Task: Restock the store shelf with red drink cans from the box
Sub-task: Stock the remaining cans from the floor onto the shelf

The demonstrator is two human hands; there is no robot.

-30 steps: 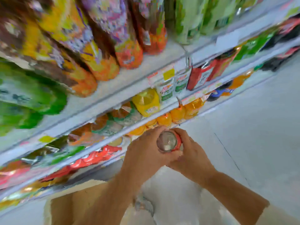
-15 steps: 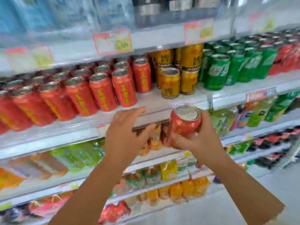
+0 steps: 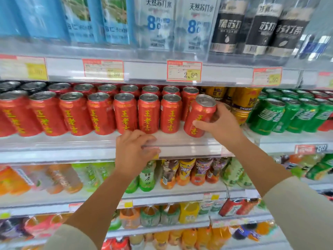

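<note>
My right hand [image 3: 222, 125] grips a red drink can [image 3: 199, 115] with yellow characters, tilted, its base on the shelf [image 3: 180, 141] at the right end of the front row of red cans [image 3: 100, 114]. A second row of red cans stands behind. My left hand [image 3: 134, 152] rests on the shelf's front edge with fingers curled over the clear lip, below the red cans. The box is out of view.
Gold cans [image 3: 243, 100] stand just right of the held can, then green cans [image 3: 288, 116]. Water bottles [image 3: 176, 24] fill the shelf above. Price tags [image 3: 183, 70] line the upper rail. Juice bottles [image 3: 185, 170] crowd the lower shelves.
The view rose from the floor and box to the can shelf. My right hand carried the can up and set it on the shelf; my left hand let go and moved to the shelf edge.
</note>
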